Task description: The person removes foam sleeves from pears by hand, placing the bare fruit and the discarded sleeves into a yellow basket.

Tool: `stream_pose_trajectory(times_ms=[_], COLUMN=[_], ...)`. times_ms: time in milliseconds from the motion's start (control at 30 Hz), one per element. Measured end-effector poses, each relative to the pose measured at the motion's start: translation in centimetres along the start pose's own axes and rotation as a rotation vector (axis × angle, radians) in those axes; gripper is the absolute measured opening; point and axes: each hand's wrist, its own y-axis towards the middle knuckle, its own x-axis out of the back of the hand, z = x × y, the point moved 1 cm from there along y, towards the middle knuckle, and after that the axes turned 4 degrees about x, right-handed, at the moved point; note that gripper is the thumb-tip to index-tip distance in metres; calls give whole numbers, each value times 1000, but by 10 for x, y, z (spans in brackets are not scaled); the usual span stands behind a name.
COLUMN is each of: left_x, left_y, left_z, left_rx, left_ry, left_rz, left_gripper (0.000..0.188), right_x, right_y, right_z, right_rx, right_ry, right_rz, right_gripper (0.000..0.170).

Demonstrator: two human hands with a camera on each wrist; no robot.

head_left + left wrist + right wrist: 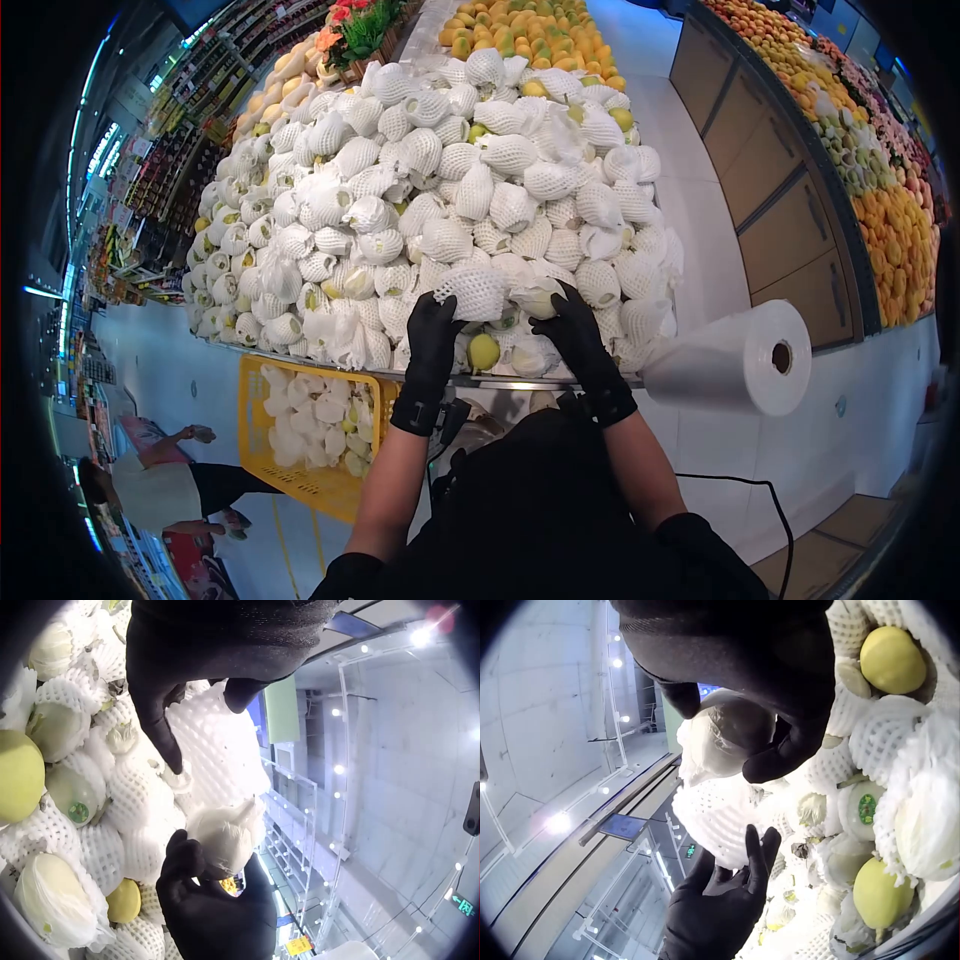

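Observation:
My left hand [432, 338], in a black glove, grips a white foam net sleeve [474, 294] above the front of the fruit heap. In the left wrist view the sleeve [221, 742] spreads between thumb and fingers. Just to the right, my gloved right hand [574, 332] holds a pear [538, 297] wrapped in thin, cloudy film. The right wrist view shows its thumb and fingers around the wrapped pear [739, 729], whose loose film end points toward the sleeve. Below the hands a bare yellow-green pear [484, 351] lies at the heap's front edge.
A large heap of foam-netted pears [400, 160] fills the stand. A yellow crate [255, 430] with more netted fruit is at the left front. A plastic bag roll [720, 360] stands at the right. Another person [150, 490] is at the far left.

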Motion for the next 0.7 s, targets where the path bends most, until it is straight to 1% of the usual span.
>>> stream_pose_trajectory(times_ms=[33, 67, 100, 133, 200, 233, 300, 333, 400, 433, 500, 600, 633, 700], left_x=[1, 3, 7, 11, 13, 11, 6, 9, 15, 17, 17, 2, 0, 3], left_y=[1, 2, 5, 6, 1, -4, -14, -14, -12, -12, -14, -30, -33, -33], left_z=[0, 1, 3, 5, 6, 3, -4, -2, 3, 4, 3, -4, -7, -5], left_rx=[-14, -30, -62, -99, -167, -156, -136, -149, -174, -135, -54, -45, -5, -64], left_ry=[12, 21, 37, 40, 49, 52, 55, 78, 123, 97, 43, 37, -33, 43], left_rz=[-18, -37, -36, -15, 23, 18, 13, 13, 12, 38, 90, 153, 144, 118], left_gripper=[24, 25, 34, 39, 47, 51, 57, 57, 57, 57, 57, 56, 64, 67], right_x=[-1, -1, -2, -3, -8, -11, -11, -11, -13, -17, -23, -28, -29, -28], right_y=[-2, -3, -4, -3, -5, -6, -1, 1, 0, -1, -3, -5, -5, -5], right_z=[3, 3, 2, 1, 1, 2, -7, -10, -9, -7, -6, -10, -10, -12], right_rx=[-4, 9, 21, 30, 19, 14, 120, 175, 45, -21, -46, -54, -50, -28], right_ry=[16, 73, 130, 190, 213, 225, -58, -201, 47, 170, 156, 99, 74, 2], right_rz=[-7, 1, 11, 21, 30, 34, 90, 119, 162, 181, 200, 189, 179, 180], right_gripper=[55, 53, 51, 49, 50, 50, 58, 62, 62, 62, 61, 59, 58, 57])
